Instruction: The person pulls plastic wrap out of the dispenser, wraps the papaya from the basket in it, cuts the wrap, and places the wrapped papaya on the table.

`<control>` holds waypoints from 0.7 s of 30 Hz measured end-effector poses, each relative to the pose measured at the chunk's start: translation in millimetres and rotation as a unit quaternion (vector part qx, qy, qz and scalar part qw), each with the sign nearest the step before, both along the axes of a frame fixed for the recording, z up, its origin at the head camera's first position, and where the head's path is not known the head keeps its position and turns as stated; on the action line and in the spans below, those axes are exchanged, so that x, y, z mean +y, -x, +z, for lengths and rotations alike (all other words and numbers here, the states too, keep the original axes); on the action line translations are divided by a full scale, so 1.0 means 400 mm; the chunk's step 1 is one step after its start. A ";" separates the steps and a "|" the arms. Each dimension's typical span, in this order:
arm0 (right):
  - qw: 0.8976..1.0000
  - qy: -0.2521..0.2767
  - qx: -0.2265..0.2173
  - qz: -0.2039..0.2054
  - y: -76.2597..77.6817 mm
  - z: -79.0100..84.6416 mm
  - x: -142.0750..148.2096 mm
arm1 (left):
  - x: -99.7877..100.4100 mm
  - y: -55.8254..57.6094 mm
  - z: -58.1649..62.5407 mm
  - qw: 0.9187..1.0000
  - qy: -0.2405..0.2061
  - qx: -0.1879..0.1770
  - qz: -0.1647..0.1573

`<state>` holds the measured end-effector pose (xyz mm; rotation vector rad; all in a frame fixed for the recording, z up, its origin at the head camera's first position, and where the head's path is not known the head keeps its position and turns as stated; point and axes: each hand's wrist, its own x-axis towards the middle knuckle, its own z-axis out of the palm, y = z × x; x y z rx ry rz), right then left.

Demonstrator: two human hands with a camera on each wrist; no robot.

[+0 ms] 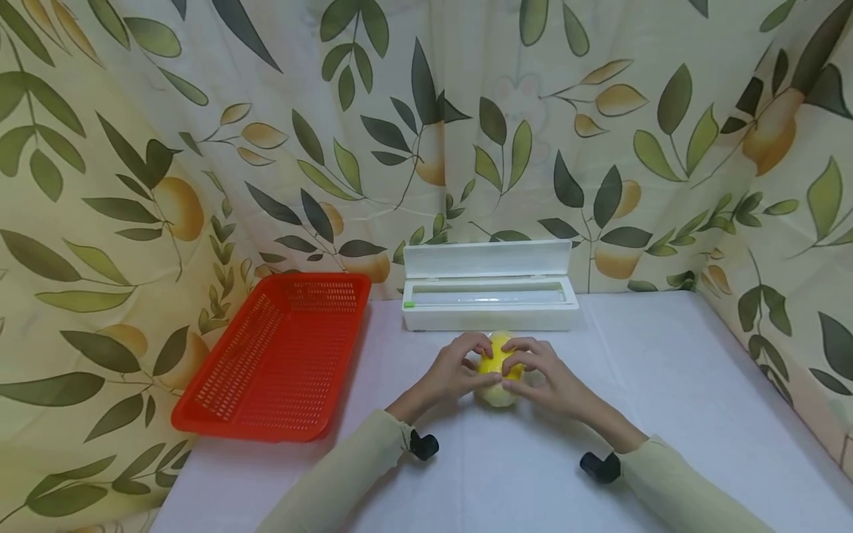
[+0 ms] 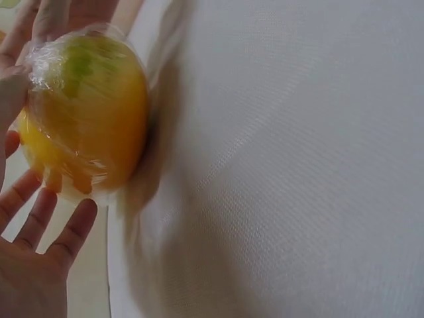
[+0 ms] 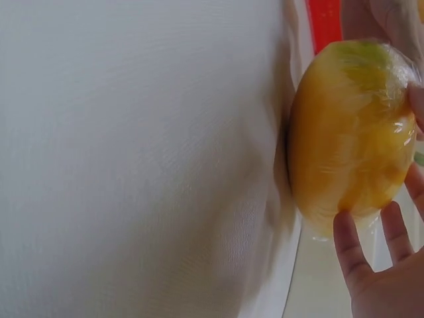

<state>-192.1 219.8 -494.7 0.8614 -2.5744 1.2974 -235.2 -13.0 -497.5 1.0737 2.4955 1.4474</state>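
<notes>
A yellow oval fruit point(image 1: 500, 397) with a green patch at one end lies on the white tabletop, wrapped in clear cling film. Its kind does not show clearly. My left hand point(image 1: 458, 368) holds it from the left and my right hand point(image 1: 550, 379) from the right, fingers curved over the far part and thumbs at the near part. Wrinkled, shiny film covers the fruit point(image 2: 99, 126) in the left wrist view, with fingertips touching its end. From the right wrist, the wrapped fruit point(image 3: 351, 139) shows its long side resting against the cloth.
Just beyond the hands stands a long white cling film box point(image 1: 489, 320), its lid point(image 1: 486, 260) raised and a roll of film inside. A red perforated plastic basket point(image 1: 320, 426) sits to the left. Leaf-patterned curtains point(image 1: 480, 207) border the table at the back and sides.
</notes>
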 end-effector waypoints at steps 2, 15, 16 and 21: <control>1.000 0.003 0.000 0.001 0.000 0.003 0.001 | 0.000 -0.001 0.002 1.000 0.003 0.001 0.001; 1.000 0.008 -0.003 -0.018 -0.003 0.006 0.007 | -0.022 -0.009 -0.013 0.998 -0.013 -0.064 0.001; 1.000 0.011 -0.001 -0.017 -0.001 0.006 0.005 | -0.018 -0.008 -0.015 0.998 -0.018 -0.056 0.007; 1.000 0.020 0.001 -0.021 0.003 0.004 -0.003 | -0.008 -0.005 -0.022 0.998 -0.028 -0.051 0.022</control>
